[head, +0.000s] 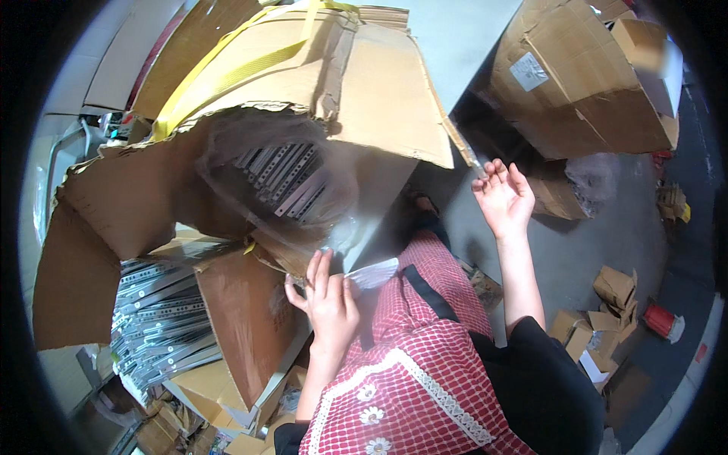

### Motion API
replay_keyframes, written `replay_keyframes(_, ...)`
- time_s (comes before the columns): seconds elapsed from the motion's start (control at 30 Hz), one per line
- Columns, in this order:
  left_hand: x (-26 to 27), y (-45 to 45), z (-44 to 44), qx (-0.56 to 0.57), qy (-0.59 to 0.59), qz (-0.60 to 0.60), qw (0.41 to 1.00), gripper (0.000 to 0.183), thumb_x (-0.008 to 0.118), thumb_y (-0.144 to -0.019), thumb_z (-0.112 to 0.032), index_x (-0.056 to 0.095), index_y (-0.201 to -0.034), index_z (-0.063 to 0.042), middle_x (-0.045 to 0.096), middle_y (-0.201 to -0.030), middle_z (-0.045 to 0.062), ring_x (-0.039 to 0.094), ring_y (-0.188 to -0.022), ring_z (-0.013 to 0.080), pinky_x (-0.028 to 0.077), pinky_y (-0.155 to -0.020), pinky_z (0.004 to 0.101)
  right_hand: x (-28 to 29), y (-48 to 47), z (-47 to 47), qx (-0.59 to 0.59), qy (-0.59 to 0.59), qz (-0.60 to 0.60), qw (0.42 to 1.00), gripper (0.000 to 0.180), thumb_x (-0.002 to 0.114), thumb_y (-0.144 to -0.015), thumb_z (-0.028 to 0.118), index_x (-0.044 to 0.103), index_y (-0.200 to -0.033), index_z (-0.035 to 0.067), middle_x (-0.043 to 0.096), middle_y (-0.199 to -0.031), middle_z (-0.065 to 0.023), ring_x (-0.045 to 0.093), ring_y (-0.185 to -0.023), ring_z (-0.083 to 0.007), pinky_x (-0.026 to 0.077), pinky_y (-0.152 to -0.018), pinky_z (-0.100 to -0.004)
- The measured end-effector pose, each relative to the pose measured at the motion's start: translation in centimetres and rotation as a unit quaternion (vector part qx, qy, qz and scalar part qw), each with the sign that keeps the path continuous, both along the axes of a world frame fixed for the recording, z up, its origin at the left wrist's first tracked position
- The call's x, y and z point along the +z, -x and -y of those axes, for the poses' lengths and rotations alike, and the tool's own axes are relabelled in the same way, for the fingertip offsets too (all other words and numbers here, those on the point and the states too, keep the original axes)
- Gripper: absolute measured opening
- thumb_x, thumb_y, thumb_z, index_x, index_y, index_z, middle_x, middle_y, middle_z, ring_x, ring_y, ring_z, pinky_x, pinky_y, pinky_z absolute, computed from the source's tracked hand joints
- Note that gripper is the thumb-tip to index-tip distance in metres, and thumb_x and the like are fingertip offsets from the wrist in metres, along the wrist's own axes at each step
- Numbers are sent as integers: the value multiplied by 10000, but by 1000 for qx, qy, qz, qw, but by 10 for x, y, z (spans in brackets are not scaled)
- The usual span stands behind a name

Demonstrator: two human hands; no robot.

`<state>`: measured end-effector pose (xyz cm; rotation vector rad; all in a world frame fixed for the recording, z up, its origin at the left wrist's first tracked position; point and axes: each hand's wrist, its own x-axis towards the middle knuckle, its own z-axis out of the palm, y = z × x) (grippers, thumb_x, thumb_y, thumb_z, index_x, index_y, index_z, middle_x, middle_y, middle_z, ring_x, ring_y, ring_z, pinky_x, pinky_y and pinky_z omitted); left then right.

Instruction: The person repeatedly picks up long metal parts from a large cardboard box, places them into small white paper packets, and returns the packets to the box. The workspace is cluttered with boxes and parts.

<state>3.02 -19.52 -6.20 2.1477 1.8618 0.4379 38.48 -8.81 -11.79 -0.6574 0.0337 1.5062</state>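
A large cardboard box (392, 91) with torn edges and a yellow strap (256, 65) lies open before me. A clear plastic bag (341, 170) lines its mouth, and slotted metal rails (284, 176) are stacked inside. My left hand (330, 296) is at the lower edge of the opening, its fingers against the bag and a cardboard edge; whether it grips them is unclear. White paper (372, 274) sticks out beside it. My right hand (505, 199) is palm up, fingers apart, fingertips touching the corner of the right flap.
At lower left, another cardboard box (244, 324) stands beside a heap of metal rails (162, 318). A big carton (574, 85) bearing a label stands at upper right. Scrap cardboard (597, 330) and a red container (662, 318) are on the floor at right.
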Motion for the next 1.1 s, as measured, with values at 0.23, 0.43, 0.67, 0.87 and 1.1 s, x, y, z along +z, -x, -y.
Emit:
replay_keyframes(0.23, 2, -4, -3, -15, -14, 34, 999, 91, 651, -905, -115, 669, -913, -26, 589, -1435, 202, 476, -1446, 334, 105, -1194, 634, 25, 94, -3, 146, -117, 504, 843, 299, 712, -888, 46, 658, -1180, 9, 690, -1062, -68, 678, -943, -167, 560, -847, -308)
replay_keyframes(0.43, 18, -6, 1, -3, -68, 82, 994, 33, 655, -912, -83, 657, -935, -60, 633, -1402, 148, 529, -1403, 317, 143, -1224, 559, 61, 178, -55, 186, -482, 703, 488, 338, 663, -855, -5, 670, -1192, 12, 683, -1106, -201, 688, -983, -397, 573, -843, -449)
replay_keyframes(0.67, 37, 3, 22, 74, -139, 147, 977, 47, 668, -872, -39, 663, -918, -46, 686, -1334, 149, 588, -1340, 320, 200, -1226, 534, 60, 215, -96, 259, -436, 833, 221, 524, 741, -689, 28, 671, -1208, 27, 659, -1200, -166, 594, -1222, -365, 472, -1054, -470)
replay_keyframes(0.87, 43, 13, 44, 151, -189, 178, 954, 39, 649, -865, -32, 683, -859, -13, 726, -1285, 164, 612, -1312, 341, 280, -1199, 521, 44, 214, -115, 167, -500, 820, 224, 344, 731, -751, 13, 681, -1086, 68, 646, -1049, -135, 602, -1074, -348, 457, -976, -465)
replay_keyframes(1.1, 39, 20, 58, 197, -233, 186, 934, 45, 662, -867, -11, 694, -896, 5, 686, -1341, 211, 592, -1331, 377, 362, -1150, 498, 50, 220, -131, 90, -502, 812, 283, 221, 733, -846, 50, 664, -1055, 75, 635, -1026, -139, 594, -1018, -374, 476, -918, -461)
